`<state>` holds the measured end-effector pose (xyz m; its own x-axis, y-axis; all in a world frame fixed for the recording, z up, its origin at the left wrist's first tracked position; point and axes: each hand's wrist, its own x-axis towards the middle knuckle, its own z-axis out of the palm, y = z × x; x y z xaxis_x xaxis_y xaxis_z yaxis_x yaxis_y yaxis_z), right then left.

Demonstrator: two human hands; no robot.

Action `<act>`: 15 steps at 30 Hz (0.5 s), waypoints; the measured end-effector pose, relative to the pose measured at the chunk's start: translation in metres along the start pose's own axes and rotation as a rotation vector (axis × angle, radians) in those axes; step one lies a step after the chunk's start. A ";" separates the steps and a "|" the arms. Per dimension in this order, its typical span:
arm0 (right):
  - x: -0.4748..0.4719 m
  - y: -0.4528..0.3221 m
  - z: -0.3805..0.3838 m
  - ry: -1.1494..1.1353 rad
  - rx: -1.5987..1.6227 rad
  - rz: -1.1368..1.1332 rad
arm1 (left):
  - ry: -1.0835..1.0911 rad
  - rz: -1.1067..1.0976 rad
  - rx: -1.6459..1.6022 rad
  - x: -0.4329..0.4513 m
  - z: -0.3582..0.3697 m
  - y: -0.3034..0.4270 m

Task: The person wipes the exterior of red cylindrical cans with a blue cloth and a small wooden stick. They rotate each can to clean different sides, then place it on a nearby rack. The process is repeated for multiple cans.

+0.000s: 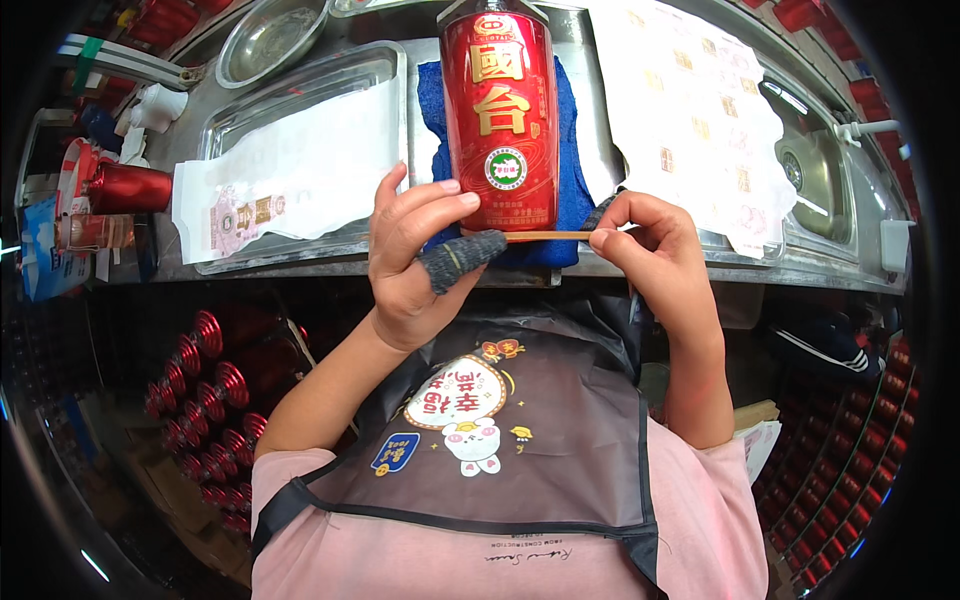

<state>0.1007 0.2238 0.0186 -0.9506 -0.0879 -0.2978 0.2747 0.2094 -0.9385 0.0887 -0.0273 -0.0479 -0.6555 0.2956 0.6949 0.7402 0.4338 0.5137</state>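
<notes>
A red glass bottle (pixel 504 120) with gold characters and a round green-and-white emblem lies on a folded blue cloth (pixel 566 150), its base towards me. My left hand (pixel 420 247) has a grey knitted cover on one digit, which touches the left end of a thin flat wooden strip (pixel 551 235) at the bottle's base; two fingertips rest by the bottle's lower left side. The strip's right end is pinched by my right hand (pixel 649 240), where another dark knitted cover shows behind the thumb. Whether the left hand grips the strip is unclear.
A decal sheet (pixel 281 161) lies over a clear tray (pixel 397 67) on the left; a larger one (pixel 697 112) covers the right, beside a metal sink (pixel 814 172). A steel bowl (pixel 274 37) stands at the back left. Red bottles (pixel 225 382) stand below the counter.
</notes>
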 end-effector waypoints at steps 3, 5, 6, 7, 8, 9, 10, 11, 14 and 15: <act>0.003 0.007 0.000 -0.002 -0.005 0.011 | -0.026 0.070 0.070 0.016 0.002 0.004; 0.005 0.010 0.001 -0.002 -0.001 0.009 | -0.062 0.197 0.145 0.027 0.008 0.003; 0.006 0.011 0.001 -0.013 0.019 0.028 | -0.092 0.221 0.145 0.031 0.012 0.003; 0.006 0.011 0.001 -0.023 0.028 0.039 | -0.143 0.229 0.152 0.034 0.015 0.003; 0.007 0.010 0.002 -0.029 0.033 0.039 | -0.170 0.234 0.160 0.034 0.017 0.004; 0.008 0.009 0.003 -0.051 0.029 0.053 | -0.091 0.206 0.125 0.033 0.017 0.003; 0.009 0.008 0.004 -0.065 0.022 0.058 | -0.045 0.169 0.090 0.030 0.016 0.003; 0.010 0.006 0.005 -0.052 0.005 0.082 | -0.005 0.122 0.054 0.025 0.016 0.002; 0.010 0.000 0.007 -0.070 0.056 0.006 | 0.093 -0.096 -0.067 0.005 0.014 0.006; 0.008 -0.002 0.008 -0.088 0.066 0.012 | 0.124 -0.132 -0.128 0.000 0.015 0.006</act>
<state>0.0933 0.2149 0.0165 -0.9316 -0.1717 -0.3205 0.2976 0.1465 -0.9434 0.0907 -0.0122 -0.0525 -0.7304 0.1327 0.6700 0.6672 0.3482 0.6585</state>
